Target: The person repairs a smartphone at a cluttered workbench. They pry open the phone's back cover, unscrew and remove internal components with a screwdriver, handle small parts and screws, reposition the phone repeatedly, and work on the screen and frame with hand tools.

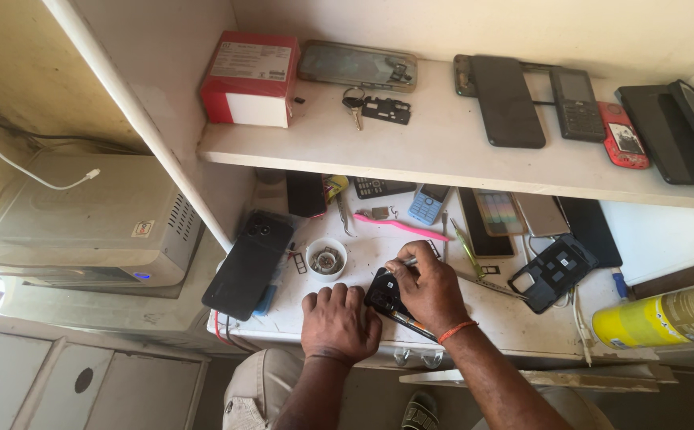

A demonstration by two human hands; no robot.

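Left hand (337, 322) lies knuckles-up, fingers curled down, at the near edge of the white worktop (514, 318), pressing on or gripping the dark phone (387, 299) beside it; the exact grasp is hidden under the fingers. Right hand (430, 288) sits just right of it, fingers pinched around a thin metal tool (407, 262) whose tip meets the phone's upper end. The phone lies tilted, partly off the worktop's front edge, between both hands. Open room is tight: a bare patch of worktop shows right of the right wrist, toward the black inner phone frame (554, 272); left of the left hand a short bare strip runs to a large black phone (249, 263) leaning at the worktop's left corner. Just behind the hands stand a small white round cup (326, 259) with small parts, a pink pry tool (398, 226) and green tweezers (466, 248), all near the right hand. Farther back a blue keypad phone (428, 203) and several flat phones lie under the upper shelf (442, 155), which overhangs the back of the worktop and limits headroom. On that shelf sit a red and white box (250, 78), keys (353, 103), more phones and a red handset (622, 135). A yellow spray can (665, 314) juts in at the right edge. A grey box unit (84, 223) sits to the left, well apart.
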